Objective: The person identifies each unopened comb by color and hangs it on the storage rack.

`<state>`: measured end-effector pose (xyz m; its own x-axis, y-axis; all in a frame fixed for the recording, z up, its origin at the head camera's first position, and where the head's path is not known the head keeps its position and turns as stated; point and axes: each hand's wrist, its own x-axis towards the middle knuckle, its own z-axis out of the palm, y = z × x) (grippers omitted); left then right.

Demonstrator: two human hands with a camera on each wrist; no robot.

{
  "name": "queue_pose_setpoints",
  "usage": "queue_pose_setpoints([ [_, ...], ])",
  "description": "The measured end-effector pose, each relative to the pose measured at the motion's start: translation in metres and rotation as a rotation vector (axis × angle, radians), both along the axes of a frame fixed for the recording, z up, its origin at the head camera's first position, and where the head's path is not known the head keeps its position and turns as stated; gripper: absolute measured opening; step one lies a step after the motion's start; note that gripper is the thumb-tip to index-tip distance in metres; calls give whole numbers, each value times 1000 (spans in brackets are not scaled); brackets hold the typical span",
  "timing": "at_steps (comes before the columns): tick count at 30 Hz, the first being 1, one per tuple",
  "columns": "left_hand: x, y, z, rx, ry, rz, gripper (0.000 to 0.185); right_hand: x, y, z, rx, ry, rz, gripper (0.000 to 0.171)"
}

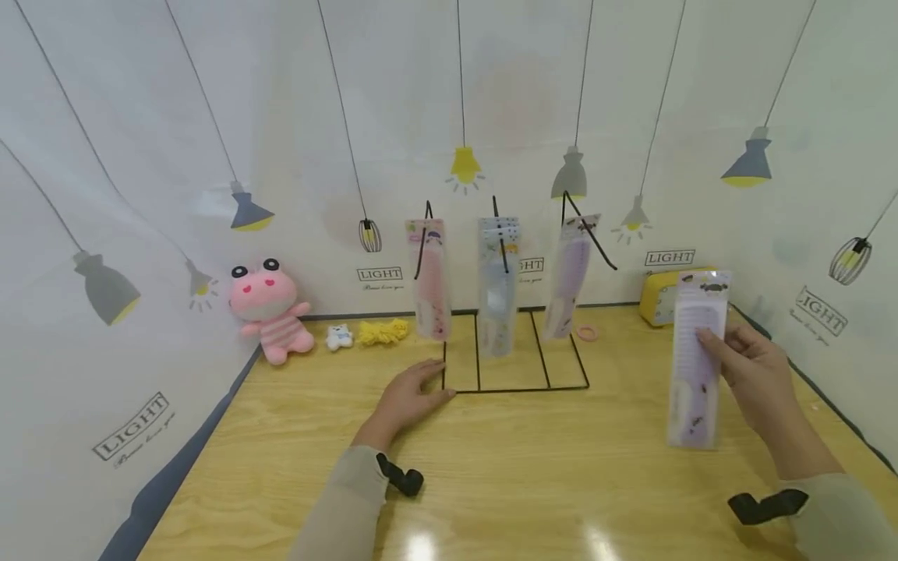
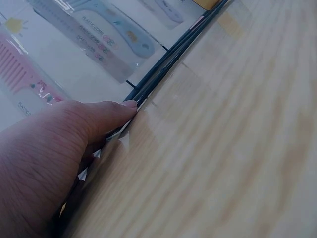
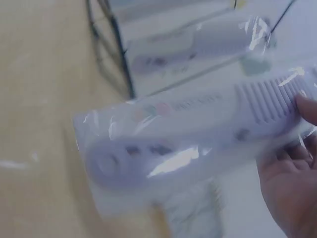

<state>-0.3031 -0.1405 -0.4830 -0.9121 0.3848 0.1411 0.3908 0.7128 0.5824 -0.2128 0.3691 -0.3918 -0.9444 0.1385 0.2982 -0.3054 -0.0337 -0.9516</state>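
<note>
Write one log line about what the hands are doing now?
left hand: presses wire rack base | right hand: holds purple comb pack upright above table

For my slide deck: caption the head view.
Right hand holds a packaged purple comb; left hand steadies the wire rack.

The left hand lies palm down, fingers nearly straight, fingertips touching the front left corner of the black wire rack. The right hand, raised well to the right of the rack, pinches a packaged purple comb with thumb in front. Both forearms wear beige sleeves.
</note>
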Motion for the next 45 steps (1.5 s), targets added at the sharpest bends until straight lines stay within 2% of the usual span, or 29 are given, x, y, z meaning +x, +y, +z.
queue_pose_setpoints([
  [2,-1,1,-2,-4,10,-4,66,-7,-16,22,-36,90,160,15],
  [5,-1,0,-2,-14,8,7,67,-16,-38,58,63,190,299,20],
  [9,0,-5,-2,-13,1,42,66,-24,-62,94,145,307,372,22],
  [13,-1,-5,-4,-18,-1,41,64,-24,-74,111,167,366,365,20],
  [17,1,-1,-6,-17,-12,7,66,-22,-75,110,217,321,357,23],
  [24,7,-1,0,-12,-11,34,65,-26,-65,97,452,80,422,21],
  [29,4,-1,2,-16,-18,29,65,-33,-60,93,526,-33,413,24],
  [32,2,-1,2,-10,-7,27,65,-37,-57,92,538,-61,396,25],
  [38,1,-1,1,-1,5,20,65,-44,-58,87,535,-55,421,21],
  [41,3,0,1,-6,-10,21,65,-45,-56,84,539,-70,420,23],
  [45,3,1,1,-8,-15,23,65,-45,-51,82,534,-111,375,31],
])
